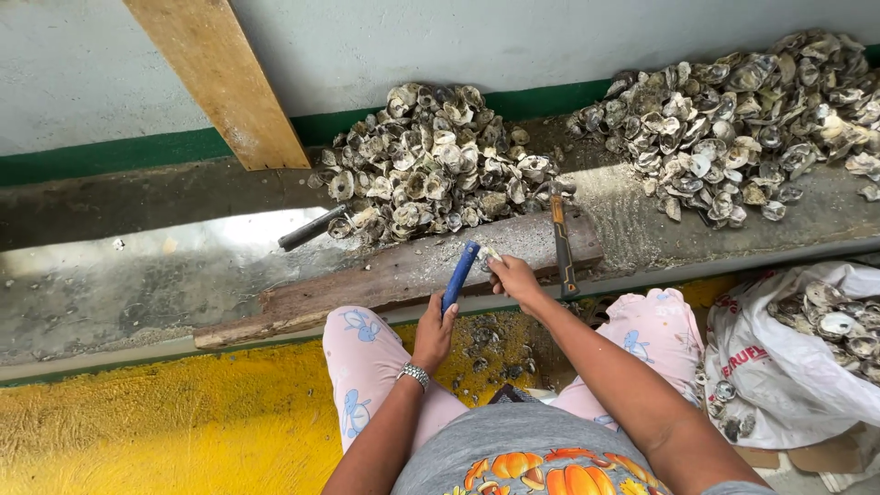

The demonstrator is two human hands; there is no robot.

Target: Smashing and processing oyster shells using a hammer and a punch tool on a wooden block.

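Hands: left (434,332) grips blue-handled tool (459,275), right (515,278) pinches rough oyster shell (487,257) on worn wood plank (385,280).

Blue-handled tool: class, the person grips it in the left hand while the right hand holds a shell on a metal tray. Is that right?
Not quite. The head view shows the shell resting on a wooden plank, not a metal tray. The left hand does grip the blue-handled tool, and the right hand holds the shell.

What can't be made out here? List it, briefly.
Head view only:
- Working end of the blue-handled tool: hidden at the right hand.
- Shell in the right hand: mostly covered by fingers.
- Sack: cut off by the right edge.
- Dark rod: its far end is buried in the shell pile.
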